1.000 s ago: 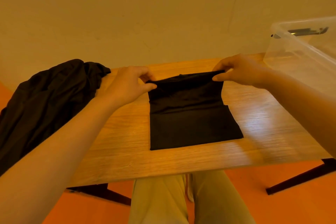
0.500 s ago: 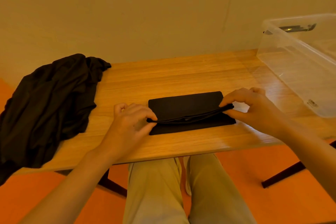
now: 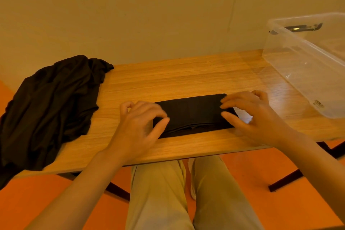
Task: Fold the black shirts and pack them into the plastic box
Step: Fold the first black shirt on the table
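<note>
- A folded black shirt (image 3: 194,115) is observed lying flat as a narrow band on the wooden table (image 3: 186,78), near its front edge.
- The left hand (image 3: 138,129) is positioned at the shirt's 9 o'clock end, fingers loosely spread with tips at the cloth; nothing is grasped.
- The right hand (image 3: 252,117) is placed at the 3 o'clock end, fingers extended over the fabric, released.
- A heap of unfolded black shirts (image 3: 50,106) is noted at 9 o'clock, draped over the table's left edge.
- A clear plastic box (image 3: 306,65) is located at 2 o'clock, well apart from the folded shirt.
</note>
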Demonstrator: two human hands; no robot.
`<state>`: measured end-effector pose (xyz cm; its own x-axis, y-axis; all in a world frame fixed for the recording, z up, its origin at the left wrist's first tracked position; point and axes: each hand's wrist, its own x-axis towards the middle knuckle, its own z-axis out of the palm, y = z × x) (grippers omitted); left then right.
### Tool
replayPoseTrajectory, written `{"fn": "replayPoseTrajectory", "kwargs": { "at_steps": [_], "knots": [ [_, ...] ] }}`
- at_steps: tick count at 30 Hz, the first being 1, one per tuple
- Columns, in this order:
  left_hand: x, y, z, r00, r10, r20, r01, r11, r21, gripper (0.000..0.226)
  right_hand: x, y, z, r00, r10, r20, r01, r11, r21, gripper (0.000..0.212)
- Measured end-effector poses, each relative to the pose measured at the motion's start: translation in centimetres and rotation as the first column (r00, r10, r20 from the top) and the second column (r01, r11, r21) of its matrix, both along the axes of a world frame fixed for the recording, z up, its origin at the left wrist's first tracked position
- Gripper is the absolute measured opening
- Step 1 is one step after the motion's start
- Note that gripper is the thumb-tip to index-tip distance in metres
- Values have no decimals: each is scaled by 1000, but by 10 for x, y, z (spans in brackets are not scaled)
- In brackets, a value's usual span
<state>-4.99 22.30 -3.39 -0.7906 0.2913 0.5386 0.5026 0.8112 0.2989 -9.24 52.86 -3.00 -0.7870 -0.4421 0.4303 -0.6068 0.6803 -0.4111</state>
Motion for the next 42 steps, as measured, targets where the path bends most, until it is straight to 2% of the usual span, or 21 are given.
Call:
{"fn": "replayPoseTrajectory", "kwargs": {
  "at_steps": [3, 6, 8, 12, 17, 21, 24, 26, 27, 29, 31, 34, 37, 42],
  "knots": [
    [-20, 33, 8, 978, 118, 173, -108, 992, -70, 51, -10, -37, 1, 1000, -20, -4, 21, 985, 169, 54],
    [-32, 59, -5, 903, 161, 399, -75, 972, -222, 63, -19, -63, -14, 994, 12, 111, -50, 939, 341, 65],
    [-33, 59, -15, 871, 176, 458, -39, 955, -294, 71, -20, -64, -26, 985, -3, 172, -68, 911, 406, 69],
    [-31, 45, -20, 880, 177, 441, 13, 919, -394, 79, -9, -53, -28, 982, -52, 184, -38, 891, 453, 77],
    [-34, 41, -20, 900, 123, 419, 68, 909, -412, 83, 1, -44, -22, 977, -125, 171, 24, 869, 494, 87],
    [-56, 36, -15, 963, 92, 252, 60, 841, -538, 86, 1, -40, -20, 983, -76, 165, -9, 887, 461, 80],
    [-75, 33, -6, 984, 120, 129, -11, 772, -636, 77, 2, -38, -25, 986, -21, 163, -58, 883, 467, 68],
    [-74, 40, -1, 990, 117, 77, -48, 800, -598, 62, 7, -36, -28, 984, -88, 153, 10, 892, 452, 69],
    [-70, 46, 0, 988, 115, 102, -45, 848, -528, 55, 10, -36, -31, 981, -142, 135, 69, 895, 441, 72],
    [-57, 62, 0, 965, 117, 236, -30, 939, -344, 50, 15, -37, -35, 962, -258, 85, 200, 885, 421, 78],
    [-50, 79, -4, 930, 96, 354, 5, 962, -272, 52, 20, -37, -36, 930, -359, 76, 297, 860, 415, 78],
    [-61, 100, -13, 893, 39, 449, 95, 958, -272, 53, 24, -30, -34, 882, -460, 103, 376, 817, 437, 82],
    [-81, 118, -17, 884, -61, 463, 210, 937, -279, 56, 27, -16, -32, 828, -551, 102, 459, 771, 442, 85],
    [-114, 155, -6, 824, -227, 519, 410, 871, -270, 57, 32, 12, -31, 736, -666, 119, 554, 695, 459, 70]
  ]
}}
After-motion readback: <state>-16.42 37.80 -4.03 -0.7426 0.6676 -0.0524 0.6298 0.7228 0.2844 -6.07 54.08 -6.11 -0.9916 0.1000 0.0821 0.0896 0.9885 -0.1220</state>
